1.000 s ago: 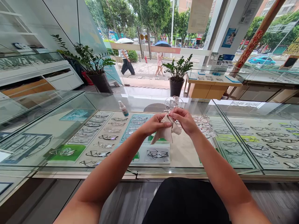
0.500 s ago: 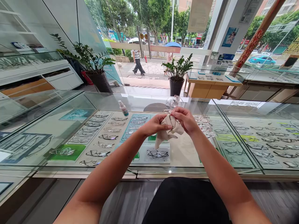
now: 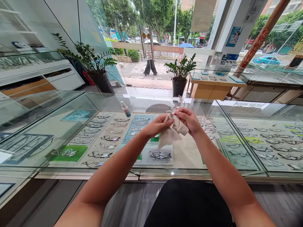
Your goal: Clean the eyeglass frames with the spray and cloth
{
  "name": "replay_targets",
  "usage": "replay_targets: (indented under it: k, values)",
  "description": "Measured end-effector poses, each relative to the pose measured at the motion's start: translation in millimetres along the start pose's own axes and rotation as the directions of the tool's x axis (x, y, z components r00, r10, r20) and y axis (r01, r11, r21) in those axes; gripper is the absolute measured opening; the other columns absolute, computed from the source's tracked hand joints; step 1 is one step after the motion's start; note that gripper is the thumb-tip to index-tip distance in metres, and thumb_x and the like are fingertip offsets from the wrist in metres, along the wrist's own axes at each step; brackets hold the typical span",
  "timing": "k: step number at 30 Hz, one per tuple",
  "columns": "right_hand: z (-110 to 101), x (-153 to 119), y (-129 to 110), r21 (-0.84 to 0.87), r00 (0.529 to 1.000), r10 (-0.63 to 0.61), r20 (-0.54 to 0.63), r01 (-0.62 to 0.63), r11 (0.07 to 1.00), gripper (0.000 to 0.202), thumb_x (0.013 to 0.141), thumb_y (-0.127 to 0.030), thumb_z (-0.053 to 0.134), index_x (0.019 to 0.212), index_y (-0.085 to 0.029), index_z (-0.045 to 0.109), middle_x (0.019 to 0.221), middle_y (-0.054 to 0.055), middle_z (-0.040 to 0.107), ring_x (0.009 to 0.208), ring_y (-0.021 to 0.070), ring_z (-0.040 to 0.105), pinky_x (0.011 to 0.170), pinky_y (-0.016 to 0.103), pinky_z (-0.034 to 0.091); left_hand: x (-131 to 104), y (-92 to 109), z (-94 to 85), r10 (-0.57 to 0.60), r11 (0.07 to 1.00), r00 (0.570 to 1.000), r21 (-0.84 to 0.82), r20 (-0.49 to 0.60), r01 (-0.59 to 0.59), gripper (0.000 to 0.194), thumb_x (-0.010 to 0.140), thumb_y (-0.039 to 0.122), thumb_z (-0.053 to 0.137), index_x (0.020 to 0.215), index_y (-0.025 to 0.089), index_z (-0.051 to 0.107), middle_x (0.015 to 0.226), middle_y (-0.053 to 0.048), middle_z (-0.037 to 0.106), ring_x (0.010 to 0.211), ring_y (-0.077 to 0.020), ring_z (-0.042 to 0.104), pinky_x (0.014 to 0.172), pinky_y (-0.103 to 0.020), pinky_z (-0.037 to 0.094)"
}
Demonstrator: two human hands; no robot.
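Above the glass counter, my left hand [image 3: 159, 125] is closed on a crumpled beige cloth [image 3: 169, 136], its thumb pressing the cloth against a pair of glasses [image 3: 177, 102]. My right hand [image 3: 189, 120] pinches the frame of the same glasses from the other side. One round, thin-rimmed lens stands up beyond my fingers; the other lens is largely hidden by the cloth and hands. A small white spray bottle [image 3: 125, 109] with a teal lower part stands on the counter to the left of my hands.
Rows of spectacles [image 3: 110, 138] lie inside the glass display case [image 3: 151, 171] beneath my hands. A potted plant [image 3: 179, 85] stands beyond the counter, and another potted plant [image 3: 100, 80] is at the left. A person [image 3: 150, 63] walks outside the window.
The cloth has shifted and hangs differently around the glasses, and the raised lens has turned slightly. Both hands keep their hold. Outside, the walking person has moved right.
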State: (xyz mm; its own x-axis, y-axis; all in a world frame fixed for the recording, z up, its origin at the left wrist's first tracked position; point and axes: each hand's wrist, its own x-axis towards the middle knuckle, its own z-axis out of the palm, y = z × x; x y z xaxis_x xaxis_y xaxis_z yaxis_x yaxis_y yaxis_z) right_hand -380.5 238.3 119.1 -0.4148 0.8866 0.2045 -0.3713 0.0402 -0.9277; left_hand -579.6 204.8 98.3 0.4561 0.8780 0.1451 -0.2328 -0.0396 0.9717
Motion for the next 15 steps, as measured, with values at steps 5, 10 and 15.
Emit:
replay_targets:
  k: [5,10,15]
  values:
    - [-1.7,0.6,3.3,0.034,1.000,0.006,0.020,-0.007,0.999,0.035,0.071,-0.052,0.102,0.077,-0.025,0.080,0.082,0.000,0.071,0.076,0.0153,0.058,0.071,0.030,0.050,-2.2,3.5,1.6,0.017,0.997,0.999,0.075,0.033,-0.019,0.046,0.081,0.042,0.100,0.112,0.016,0.079,0.096,-0.007,0.076,0.083,-0.0180,0.069,0.075,-0.028,0.055]
    - [-1.5,-0.9,4.7,-0.035,0.992,-0.062,0.113,0.067,0.997,0.034,0.078,-0.053,0.099,0.079,-0.025,0.080,0.087,0.001,0.074,0.085,0.0170,0.063,0.079,0.031,0.053,-0.9,0.1,1.2,0.031,0.997,0.999,0.067,-0.018,-0.029,0.045,0.078,0.046,0.101,0.100,0.015,0.079,0.086,-0.004,0.072,0.074,-0.0155,0.064,0.067,-0.026,0.050]
    - [-1.9,0.0,7.4,-0.088,0.994,-0.051,0.099,0.059,0.994,0.036,0.077,-0.056,0.099,0.081,-0.026,0.081,0.095,0.003,0.078,0.090,0.0194,0.067,0.083,0.034,0.057,1.8,0.7,1.2,0.074,0.994,0.989,0.092,-0.126,-0.063,0.052,0.086,0.065,0.091,0.089,0.015,0.078,0.074,0.000,0.064,0.065,-0.0123,0.053,0.060,-0.025,0.042]
